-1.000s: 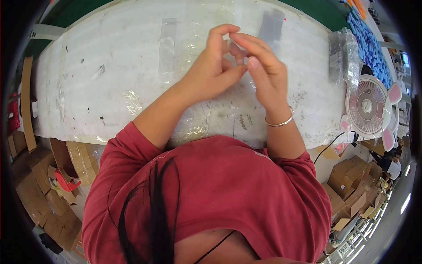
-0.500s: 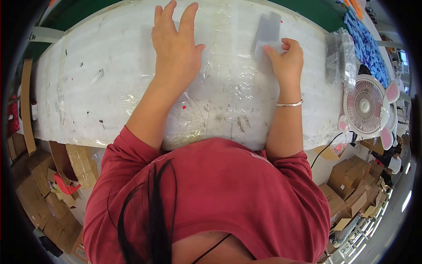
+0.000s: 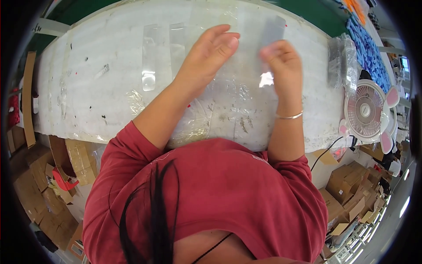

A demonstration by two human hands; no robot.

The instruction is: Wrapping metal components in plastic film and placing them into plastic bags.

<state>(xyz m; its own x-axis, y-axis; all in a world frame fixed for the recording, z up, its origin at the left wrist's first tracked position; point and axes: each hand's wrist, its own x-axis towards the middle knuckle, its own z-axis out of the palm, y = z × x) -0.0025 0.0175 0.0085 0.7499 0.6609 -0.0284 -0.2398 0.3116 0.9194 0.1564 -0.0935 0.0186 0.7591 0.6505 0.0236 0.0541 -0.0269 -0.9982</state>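
Note:
My left hand (image 3: 214,55) hovers over the middle of the white table, its fingers loosely bent and the thumb slightly apart from them. Nothing visible lies between them. My right hand (image 3: 283,59) is closed in a pinch on a clear plastic strip, whose glossy part (image 3: 266,79) shines beside the palm. Just beyond those fingers lies a greyish stack of similar strips (image 3: 274,28). Two single clear strips lie side by side to the left of my left hand: one farther left (image 3: 149,55) and one nearer the hand (image 3: 177,46). The right fingertips are blurred.
Clear tape and film cover parts of the white table surface (image 3: 118,88). To the right stand clear plastic packets (image 3: 343,61), a heap of blue items (image 3: 367,48) and a white fan with pink ears (image 3: 365,108). Cardboard boxes (image 3: 345,182) are stacked on both sides below.
My left hand has moved right and toward me, its spread fingers now bent, uncovering the two strips. My right hand has shifted slightly, and a shiny part of the plastic now shows beside it.

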